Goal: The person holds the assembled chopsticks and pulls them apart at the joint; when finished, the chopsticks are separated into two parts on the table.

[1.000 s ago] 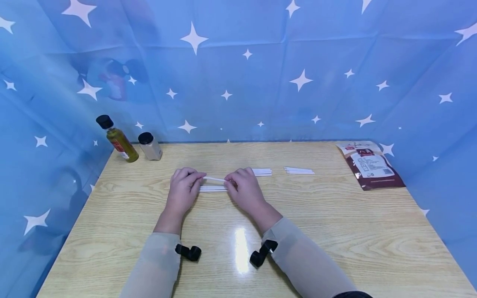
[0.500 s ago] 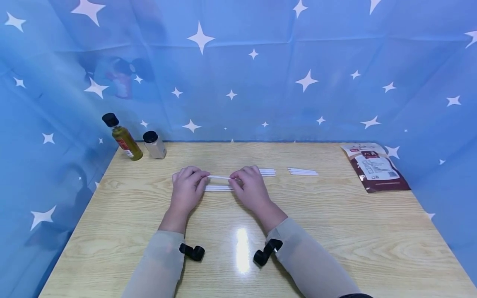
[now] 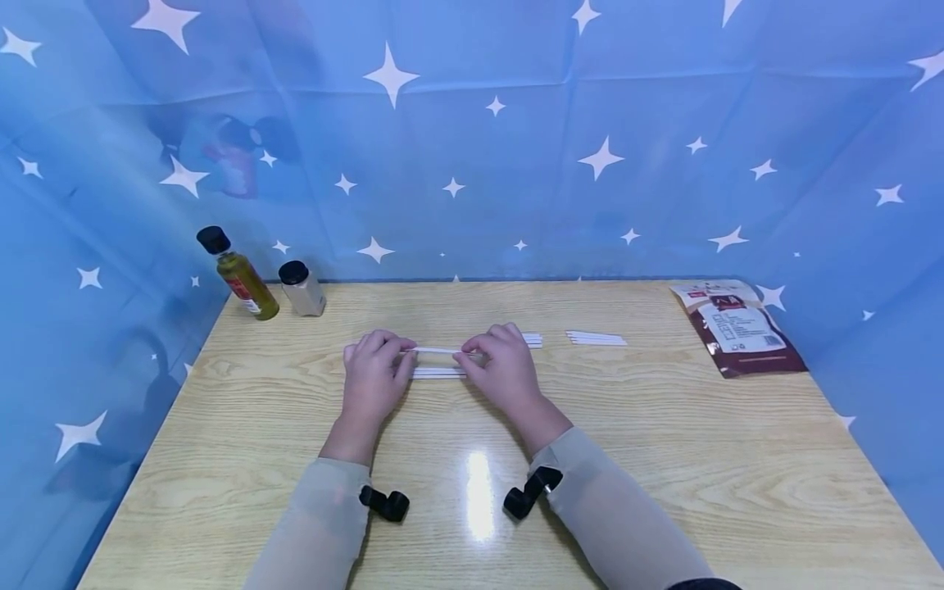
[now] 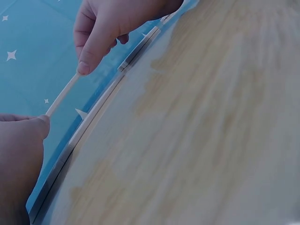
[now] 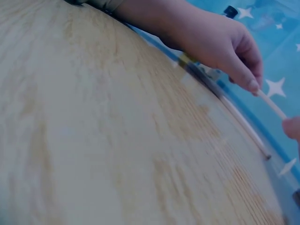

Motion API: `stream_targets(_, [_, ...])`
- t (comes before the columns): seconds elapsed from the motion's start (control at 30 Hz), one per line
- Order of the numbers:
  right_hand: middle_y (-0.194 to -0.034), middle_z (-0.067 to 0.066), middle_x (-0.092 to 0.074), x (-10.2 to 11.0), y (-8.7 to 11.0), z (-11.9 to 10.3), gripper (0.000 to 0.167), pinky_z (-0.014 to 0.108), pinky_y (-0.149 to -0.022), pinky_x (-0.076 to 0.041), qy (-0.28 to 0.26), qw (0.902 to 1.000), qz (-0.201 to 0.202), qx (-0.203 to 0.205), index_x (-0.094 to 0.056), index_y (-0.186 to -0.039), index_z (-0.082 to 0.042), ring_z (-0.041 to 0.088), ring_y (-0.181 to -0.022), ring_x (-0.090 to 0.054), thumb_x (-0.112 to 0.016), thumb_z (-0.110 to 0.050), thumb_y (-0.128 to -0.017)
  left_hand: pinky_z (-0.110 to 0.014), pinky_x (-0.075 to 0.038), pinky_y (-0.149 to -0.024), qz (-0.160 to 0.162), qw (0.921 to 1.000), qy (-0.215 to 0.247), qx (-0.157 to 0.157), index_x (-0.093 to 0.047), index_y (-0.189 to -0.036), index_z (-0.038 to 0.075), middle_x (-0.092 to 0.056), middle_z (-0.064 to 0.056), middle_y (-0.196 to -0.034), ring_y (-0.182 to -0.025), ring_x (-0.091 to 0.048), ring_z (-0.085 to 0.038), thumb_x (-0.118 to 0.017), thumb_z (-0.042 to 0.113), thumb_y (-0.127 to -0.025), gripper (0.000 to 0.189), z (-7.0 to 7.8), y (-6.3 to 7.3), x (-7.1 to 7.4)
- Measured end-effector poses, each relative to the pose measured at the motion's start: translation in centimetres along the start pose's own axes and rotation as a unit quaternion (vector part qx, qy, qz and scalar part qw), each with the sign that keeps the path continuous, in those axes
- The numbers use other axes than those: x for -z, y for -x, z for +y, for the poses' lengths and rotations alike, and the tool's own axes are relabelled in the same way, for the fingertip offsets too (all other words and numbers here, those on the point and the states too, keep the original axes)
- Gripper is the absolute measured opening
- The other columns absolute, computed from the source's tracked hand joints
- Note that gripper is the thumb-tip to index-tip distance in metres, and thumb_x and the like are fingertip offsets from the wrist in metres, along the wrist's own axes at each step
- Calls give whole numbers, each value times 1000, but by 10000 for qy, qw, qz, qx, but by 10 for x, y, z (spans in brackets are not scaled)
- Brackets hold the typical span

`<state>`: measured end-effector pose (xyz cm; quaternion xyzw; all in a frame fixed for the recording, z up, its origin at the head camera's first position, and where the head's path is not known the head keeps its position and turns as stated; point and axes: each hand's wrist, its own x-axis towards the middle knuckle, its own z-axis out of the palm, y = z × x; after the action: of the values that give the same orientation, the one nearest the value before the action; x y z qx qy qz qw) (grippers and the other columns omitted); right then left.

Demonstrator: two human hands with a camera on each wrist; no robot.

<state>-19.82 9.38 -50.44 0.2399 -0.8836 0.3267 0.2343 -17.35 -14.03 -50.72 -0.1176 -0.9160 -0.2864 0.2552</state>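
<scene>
A white stick (image 3: pixel 436 350) spans the gap between left grip (image 3: pixel 374 370) and right grip (image 3: pixel 505 367), both pinching it. Similar sticks (image 3: pixel 438 372) lie nearby.

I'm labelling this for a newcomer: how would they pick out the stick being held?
Over the wooden table, find the left hand and the right hand, side by side. The thin white stick runs between them. Its neighbours, the other white sticks, lie in groups on the table; this one alone is pinched by both hands.
</scene>
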Motion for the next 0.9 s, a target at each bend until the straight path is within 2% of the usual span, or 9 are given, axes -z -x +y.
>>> stream_targets(0.3, [-78,-3,-64,6,0,4,19,37,-74,-47,-139,9999,82,-10,-83,-94,-11,21,-81,-53,-91,-27,-88,-51,-38,-85,111,9998,-177,59,-80,-104,9,-69,-7,-105,-99,-65,-30,-81,25,-97,18,3,-1,-1])
stream_targets(0.53, [-75,-4,-60,8,4,4,19,36,-73,-47,-278,9995,63,-127,-83,-92,-11,20,-79,-52,-93,-26,-86,-50,-39,-84,-10,9994,-297,198,-80,-102,8,-69,-7,-103,-98,-65,-30,-85,26,-94,20,7,2,1])
stream_targets(0.9, [-74,-5,-55,12,8,9,17,36,-70,-44,-366,9991,54,-218,-84,-89,-12,19,-77,-48,-93,-26,-86,-52,-40,-83,62,9997,-224,27,-80,-99,9,-69,-8,-100,-96,-66,-31,-84,24,-94,17,16,1,-5])
